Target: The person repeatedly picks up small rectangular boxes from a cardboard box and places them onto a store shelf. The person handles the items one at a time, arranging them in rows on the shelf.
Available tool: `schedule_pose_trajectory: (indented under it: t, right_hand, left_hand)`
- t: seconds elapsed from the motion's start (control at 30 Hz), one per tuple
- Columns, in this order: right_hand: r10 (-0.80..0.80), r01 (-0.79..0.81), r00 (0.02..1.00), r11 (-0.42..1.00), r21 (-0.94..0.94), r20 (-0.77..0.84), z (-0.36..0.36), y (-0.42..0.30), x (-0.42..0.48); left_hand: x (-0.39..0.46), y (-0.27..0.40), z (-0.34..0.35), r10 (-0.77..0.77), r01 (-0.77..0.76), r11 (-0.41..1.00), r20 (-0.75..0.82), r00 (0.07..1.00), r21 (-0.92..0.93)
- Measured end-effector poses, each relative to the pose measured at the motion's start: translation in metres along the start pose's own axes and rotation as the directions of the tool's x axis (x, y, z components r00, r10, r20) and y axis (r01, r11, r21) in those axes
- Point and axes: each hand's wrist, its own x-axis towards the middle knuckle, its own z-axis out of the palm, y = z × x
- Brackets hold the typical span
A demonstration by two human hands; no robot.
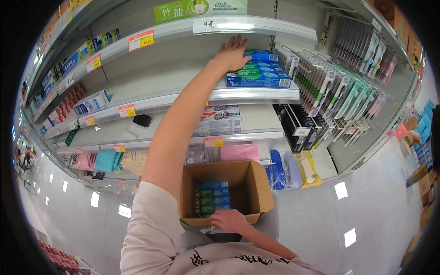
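My left hand (233, 55) reaches up to the middle shelf (192, 97), its fingers apart and pointing toward the back panel. Its palm and thumb are against the left end of a stack of blue-and-green Darlie toothpaste boxes (259, 82), which lie flat at the shelf's right end. Below stands an open cardboard carton (266, 185) in front of my body. Several more Darlie toothpaste boxes (213, 197) lie in a column in its left half. My right hand (229, 220) is bent over the carton's near rim, close to the nearest boxes; its fingertips are partly hidden.
Hanging toothbrush packs (319, 86) crowd hooks right of the stack. Colgate boxes (223, 120) sit one shelf lower. Folded towels (108, 161) and packaged slippers (277, 170) occupy the bottom level. A shelf lip with price tags (141, 40) runs above my left hand.
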Motion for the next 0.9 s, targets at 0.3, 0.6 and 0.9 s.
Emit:
schedule_pose_trajectory:
  t: [0.3,0.6,0.9]
  right_hand:
    - [-0.025,0.025,1.0,0.999,-0.025,-0.015,0.004,0.002,-0.004]
    - [0.008,-0.007,0.999,1.0,-0.016,0.042,-0.005,-0.002,-0.004]
    - [0.24,0.419,0.84,0.286,0.862,-0.487,-0.08,0.031,-0.008]
  left_hand:
    - [0.007,0.004,-0.013,-0.136,0.117,0.988,0.216,0.967,0.098]
    - [-0.097,0.005,-0.072,0.094,-0.098,0.995,-0.298,0.95,0.001]
    - [-0.308,0.052,-0.094,0.024,-0.079,0.94,-0.165,0.986,-0.333]
